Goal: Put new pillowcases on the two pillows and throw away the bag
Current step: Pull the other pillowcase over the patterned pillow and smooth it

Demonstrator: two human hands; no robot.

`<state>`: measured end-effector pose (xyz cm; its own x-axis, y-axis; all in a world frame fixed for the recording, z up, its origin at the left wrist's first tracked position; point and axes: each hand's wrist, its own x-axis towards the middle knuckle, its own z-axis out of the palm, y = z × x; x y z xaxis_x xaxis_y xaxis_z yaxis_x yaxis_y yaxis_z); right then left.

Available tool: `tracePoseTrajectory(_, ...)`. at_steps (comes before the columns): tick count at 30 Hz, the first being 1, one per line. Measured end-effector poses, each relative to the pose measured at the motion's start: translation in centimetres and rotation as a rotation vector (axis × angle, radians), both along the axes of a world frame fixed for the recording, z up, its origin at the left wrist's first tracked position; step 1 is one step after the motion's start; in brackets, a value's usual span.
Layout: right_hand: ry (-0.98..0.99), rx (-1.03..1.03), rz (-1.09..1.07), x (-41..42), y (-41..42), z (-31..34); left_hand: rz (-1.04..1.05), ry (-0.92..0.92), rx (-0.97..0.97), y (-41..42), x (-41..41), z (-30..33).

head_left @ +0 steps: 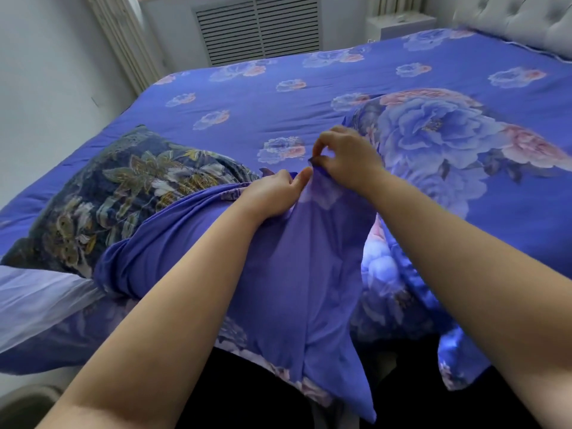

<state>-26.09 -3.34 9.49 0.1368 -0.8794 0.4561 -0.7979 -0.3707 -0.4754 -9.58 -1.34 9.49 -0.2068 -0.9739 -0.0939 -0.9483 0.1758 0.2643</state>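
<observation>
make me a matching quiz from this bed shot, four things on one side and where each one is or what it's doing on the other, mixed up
Things:
1. dark navy pillow with gold leaf print
2. plain blue-violet pillowcase
3. right hand
4. grey tufted headboard

Place or state:
A. far right corner, behind the bed
B. pinching the top edge of fabric between curled fingers
C. lying on the left of the bed, partly covered by blue-violet cloth
D. draped from the hands down over the near edge of the bed

Pairs: 1-C, 2-D, 3-B, 4-A
</observation>
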Motion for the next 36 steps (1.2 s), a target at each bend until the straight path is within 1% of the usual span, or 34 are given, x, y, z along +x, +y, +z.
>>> tracePoseTrajectory(1, 0.008, 0.044, 0.002, 0.7, -0.1, -0.3, 0.007, 0.008, -0.001, -0.1, -0.2, 0.2)
tracePoseTrajectory(2, -0.023, 0.085, 0.005, 1.1, -0.2, -0.8, 0.004, 0.014, -0.005, -0.1, -0.4, 0.4)
tracePoseTrajectory(5, -0.24, 0.18, 0.028, 1.3, -0.4, -2.1, -0.035, 0.034, -0.042, -0.4, -1.0, 0.3)
tracePoseTrajectory(7, -0.381, 0.183, 0.019, 0.6, -0.5, -2.8, -0.05, 0.017, -0.067, -0.7, -1.7, -0.6)
tracePoseTrajectory(8, -0.468, 0.162, -0.022, 0.0, -0.8, -3.6, -0.029, 0.028, -0.075, -0.8, -2.0, -1.1)
tracePoseTrajectory(9, -0.594, 0.178, -0.106, -0.7, -0.6, -4.2, 0.013, 0.063, -0.07, -0.8, -2.2, -1.5)
tracePoseTrajectory(10, -0.767, 0.224, -0.228, -1.9, -0.5, -5.0, 0.062, 0.114, -0.062, -1.0, -2.7, -1.8)
tracePoseTrajectory(12, -1.131, 0.462, -0.469, -3.7, 0.5, -6.7, 0.153, 0.187, -0.061, -1.2, -3.0, -2.2)
tracePoseTrajectory(13, -1.28, 0.632, -0.483, -3.9, 1.3, -7.9, 0.183, 0.211, -0.06, -1.1, -2.9, -2.3)
tracePoseTrajectory(15, -1.426, 0.839, -0.348, -3.2, 3.2, -10.1, 0.202, 0.241, -0.061, -1.2, -2.9, -2.5)
tracePoseTrajectory(16, -1.478, 0.87, -0.275, -2.6, 4.0, -10.8, 0.191, 0.238, -0.073, -1.0, -2.9, -2.5)
tracePoseTrajectory(18, -1.525, 0.88, -0.183, -1.5, 5.4, -10.8, 0.157, 0.214, -0.118, -0.7, -2.8, -2.6)
tracePoseTrajectory(21, -1.644, 0.753, -0.054, -0.6, 6.3, -9.8, 0.121, 0.154, -0.163, -0.3, -2.7, -2.4)
tracePoseTrajectory(22, -1.626, 0.703, -0.029, -0.2, 6.8, -9.0, 0.105, 0.131, -0.174, -0.3, -2.5, -2.1)
tracePoseTrajectory(23, -1.558, 0.662, -0.047, 0.2, 7.0, -8.7, 0.084, 0.116, -0.176, -0.4, -2.4, -1.9)
tracePoseTrajectory(25, -1.385, 0.602, -0.098, 0.8, 7.5, -7.9, 0.029, 0.125, -0.162, -0.8, -2.3, -1.3)
tracePoseTrajectory(27, -1.215, 0.484, -0.166, 1.3, 7.3, -7.4, -0.034, 0.122, -0.175, -1.1, -2.5, -0.6)
tracePoseTrajectory(29, -1.016, 0.382, -0.188, 1.7, 6.9, -7.1, -0.062, 0.121, -0.174, -1.1, -2.8, 0.1)
tracePoseTrajectory(30, -0.957, 0.365, -0.201, 1.9, 6.9, -6.8, -0.061, 0.141, -0.141, -1.0, -2.8, 0.4)
tracePoseTrajectory(32, -0.892, 0.302, -0.257, 2.1, 6.9, -6.7, -0.041, 0.182, -0.05, -1.2, -2.6, 0.9)
tracePoseTrajectory(34, -0.844, 0.256, -0.277, 2.1, 6.8, -6.6, -0.026, 0.183, -0.039, -1.5, -2.2, 1.1)
tracePoseTrajectory(36, -0.847, 0.239, -0.274, 2.0, 6.7, -6.4, -0.053, 0.169, -0.044, -1.6, -2.2, 1.1)
